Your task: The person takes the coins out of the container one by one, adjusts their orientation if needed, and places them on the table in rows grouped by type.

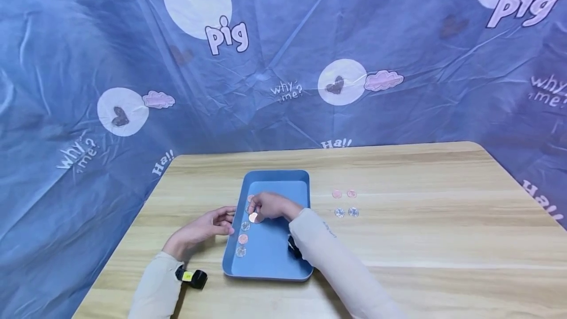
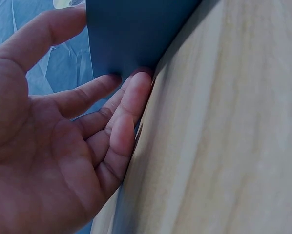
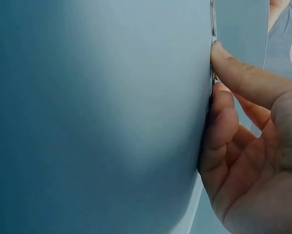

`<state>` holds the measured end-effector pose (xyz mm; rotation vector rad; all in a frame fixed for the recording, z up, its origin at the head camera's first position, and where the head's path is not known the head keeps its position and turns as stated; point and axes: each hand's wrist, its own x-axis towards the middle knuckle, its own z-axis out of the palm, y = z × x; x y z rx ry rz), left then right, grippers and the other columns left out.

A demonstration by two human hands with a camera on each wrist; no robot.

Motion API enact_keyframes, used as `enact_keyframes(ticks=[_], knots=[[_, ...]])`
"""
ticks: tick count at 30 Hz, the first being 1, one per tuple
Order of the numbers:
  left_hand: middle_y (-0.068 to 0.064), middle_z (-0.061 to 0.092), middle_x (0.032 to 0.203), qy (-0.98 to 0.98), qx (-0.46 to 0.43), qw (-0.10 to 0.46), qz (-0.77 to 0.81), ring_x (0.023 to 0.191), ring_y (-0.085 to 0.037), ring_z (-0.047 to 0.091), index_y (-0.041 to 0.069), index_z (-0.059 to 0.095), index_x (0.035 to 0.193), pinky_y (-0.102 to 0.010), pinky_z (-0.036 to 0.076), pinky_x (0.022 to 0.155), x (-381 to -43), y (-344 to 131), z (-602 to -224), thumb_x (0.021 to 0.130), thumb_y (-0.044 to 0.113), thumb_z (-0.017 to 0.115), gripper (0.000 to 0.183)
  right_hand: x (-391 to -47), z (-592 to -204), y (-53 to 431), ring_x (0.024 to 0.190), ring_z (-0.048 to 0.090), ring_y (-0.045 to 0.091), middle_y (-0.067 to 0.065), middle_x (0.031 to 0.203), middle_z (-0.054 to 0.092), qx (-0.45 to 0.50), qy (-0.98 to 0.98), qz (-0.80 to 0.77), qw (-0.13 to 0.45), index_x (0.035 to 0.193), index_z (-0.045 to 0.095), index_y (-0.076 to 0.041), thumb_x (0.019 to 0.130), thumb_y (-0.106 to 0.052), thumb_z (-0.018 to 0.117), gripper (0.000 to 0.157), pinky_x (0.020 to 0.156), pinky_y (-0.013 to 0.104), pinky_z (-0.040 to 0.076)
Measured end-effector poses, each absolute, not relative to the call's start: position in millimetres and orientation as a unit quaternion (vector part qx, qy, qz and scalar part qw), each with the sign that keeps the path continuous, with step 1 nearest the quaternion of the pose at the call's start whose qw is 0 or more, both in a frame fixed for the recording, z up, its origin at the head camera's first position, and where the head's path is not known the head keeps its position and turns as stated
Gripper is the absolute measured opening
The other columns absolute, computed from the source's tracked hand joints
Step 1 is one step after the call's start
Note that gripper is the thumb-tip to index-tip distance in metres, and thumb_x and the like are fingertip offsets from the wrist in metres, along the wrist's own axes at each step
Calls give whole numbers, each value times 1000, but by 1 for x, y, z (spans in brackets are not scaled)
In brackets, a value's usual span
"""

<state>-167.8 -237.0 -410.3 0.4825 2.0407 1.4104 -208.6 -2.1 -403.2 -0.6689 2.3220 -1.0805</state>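
Note:
A blue tray [image 1: 270,260] lies on the wooden table, with a column of copper-coloured and silver coins along its left side. Over that column, my right hand [image 1: 272,206] pinches a copper-coloured coin [image 1: 253,217] between thumb and fingertips. Just below it in the column are a silver coin [image 1: 245,226], a copper-coloured coin [image 1: 243,239] and another silver coin [image 1: 240,251]. The hand partly covers the coins farther up. My left hand [image 2: 63,131] touches the tray's outer left wall [image 2: 131,39], its fingers loosely extended and the little-finger side near the tabletop.
Right of the tray, two copper-coloured coins [image 1: 344,194] lie above two silver coins [image 1: 346,212] on the table [image 1: 421,240]. A blue printed cloth [image 1: 274,53] hangs behind the table and at its sides. Each wrist wears a small black camera [image 1: 198,279].

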Motion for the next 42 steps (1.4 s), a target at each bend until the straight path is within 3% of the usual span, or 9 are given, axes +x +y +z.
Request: enact_keyframes(ticks=[7, 19, 26, 32, 38, 42], knots=[[-31, 47, 132, 765, 180, 300, 540, 105, -13, 57, -12, 19, 147, -19, 50, 90, -171, -236, -406, 91, 13, 65, 77, -213, -400, 0, 65, 44, 10, -3, 72, 51, -259, 851, -394, 230, 91, 67, -7, 79, 4, 73, 17, 61, 18, 37], [-26, 53, 126, 770, 182, 303, 531, 102, -11, 57, -14, 19, 147, -18, 50, 89, -169, -233, -407, 91, 12, 65, 77, -210, -402, 4, 54, 47, 10, -2, 66, 55, -235, 839, -424, 249, 91, 66, -9, 83, -2, 72, 12, 51, 22, 39], [-32, 49, 128, 769, 182, 303, 532, 104, -13, 57, -13, 18, 147, -18, 50, 90, -166, -234, -407, 91, 11, 64, 76, -207, -403, 4, 53, 51, 11, 0, 63, 58, -226, 828, -446, 254, 90, 66, -10, 86, -5, 70, 7, 52, 23, 42], [-28, 51, 127, 768, 185, 306, 532, 102, -10, 58, -14, 17, 147, -18, 50, 90, -167, -235, -408, 92, 12, 63, 76, -207, -398, 0, 53, 53, 13, 1, 60, 57, -220, 816, -472, 253, 93, 64, -9, 87, -7, 69, 8, 53, 23, 41], [-30, 50, 127, 764, 190, 307, 535, 101, -9, 58, -16, 15, 146, -18, 50, 90, -167, -236, -408, 92, 10, 61, 75, -205, -386, -3, 60, 56, 15, 2, 71, 61, -210, 791, -516, 252, 102, 63, -3, 87, -1, 65, 15, 57, 25, 47], [-34, 47, 129, 763, 190, 310, 534, 101, -10, 58, -16, 14, 146, -18, 50, 90, -167, -236, -407, 92, 9, 60, 75, -204, -374, -3, 61, 57, 18, 10, 73, 64, -201, 782, -537, 244, 105, 63, -3, 87, 1, 63, 19, 57, 26, 45]])
